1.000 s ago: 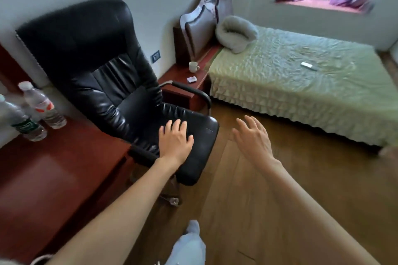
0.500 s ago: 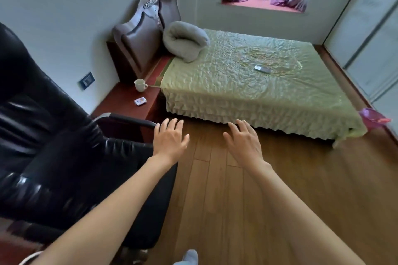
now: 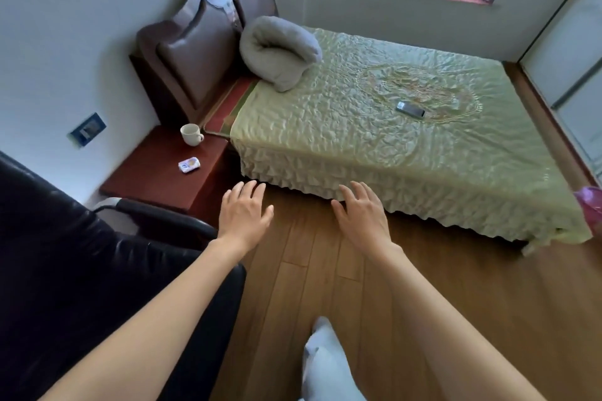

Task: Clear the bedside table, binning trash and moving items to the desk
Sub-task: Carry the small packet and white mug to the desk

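The dark red bedside table point(image 3: 156, 182) stands between the wall and the bed. On it sit a white cup point(image 3: 191, 134) near the back and a small white-and-blue packet point(image 3: 189, 165) nearer the front. My left hand point(image 3: 244, 215) hovers open, palm down, just right of the table's front corner. My right hand point(image 3: 361, 215) is open too, held over the wooden floor in front of the bed's frilled edge. Neither hand holds anything.
A black leather office chair point(image 3: 65, 270) fills the left foreground, its armrest point(image 3: 163, 218) just before the table. The green-covered bed point(image 3: 391, 127) carries a folded grey blanket point(image 3: 280, 49) and a phone point(image 3: 410, 110). A pink bin point(image 3: 591, 205) shows at the right edge.
The view has swung right and forward from the desk and chair towards the bedside table. Both open hands are now closer to the table and bed.
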Tool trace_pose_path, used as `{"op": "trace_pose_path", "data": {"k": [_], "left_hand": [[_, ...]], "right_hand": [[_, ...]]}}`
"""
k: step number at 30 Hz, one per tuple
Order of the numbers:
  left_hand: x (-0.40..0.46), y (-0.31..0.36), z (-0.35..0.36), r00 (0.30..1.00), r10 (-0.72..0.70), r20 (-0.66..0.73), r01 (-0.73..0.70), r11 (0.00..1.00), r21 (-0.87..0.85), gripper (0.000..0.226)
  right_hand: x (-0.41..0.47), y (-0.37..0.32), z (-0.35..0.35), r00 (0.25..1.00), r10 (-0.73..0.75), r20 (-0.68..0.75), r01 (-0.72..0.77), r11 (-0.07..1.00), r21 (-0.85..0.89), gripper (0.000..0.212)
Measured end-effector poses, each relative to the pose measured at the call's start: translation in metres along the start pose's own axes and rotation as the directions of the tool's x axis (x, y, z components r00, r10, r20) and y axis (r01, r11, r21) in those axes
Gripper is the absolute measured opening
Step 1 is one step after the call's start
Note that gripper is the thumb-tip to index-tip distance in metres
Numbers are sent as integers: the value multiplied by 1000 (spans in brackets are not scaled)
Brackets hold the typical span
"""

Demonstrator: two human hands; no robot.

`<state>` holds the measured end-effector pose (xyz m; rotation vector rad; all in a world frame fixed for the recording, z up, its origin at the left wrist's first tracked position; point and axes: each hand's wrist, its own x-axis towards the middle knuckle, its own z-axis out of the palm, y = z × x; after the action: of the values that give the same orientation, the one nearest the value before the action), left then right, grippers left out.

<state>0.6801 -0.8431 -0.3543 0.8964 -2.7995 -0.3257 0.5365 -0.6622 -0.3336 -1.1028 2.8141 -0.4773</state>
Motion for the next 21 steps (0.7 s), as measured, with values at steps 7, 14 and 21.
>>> {"op": "trace_pose_path", "data": {"k": [7, 14, 21], "left_hand": [[101, 13, 18, 991, -134, -22, 134, 990, 42, 54], [164, -14, 33, 953, -301, -12, 301, 949, 89, 53], [231, -87, 45, 883, -467, -47, 469, 881, 56, 52]], "right_hand": [[124, 38, -9, 990, -103, 93, 103, 995, 10, 50], [228, 30, 21, 948, -243, 205, 246, 969, 13, 49], [340, -25, 62, 885, -366, 289, 375, 926, 25, 49]]}}
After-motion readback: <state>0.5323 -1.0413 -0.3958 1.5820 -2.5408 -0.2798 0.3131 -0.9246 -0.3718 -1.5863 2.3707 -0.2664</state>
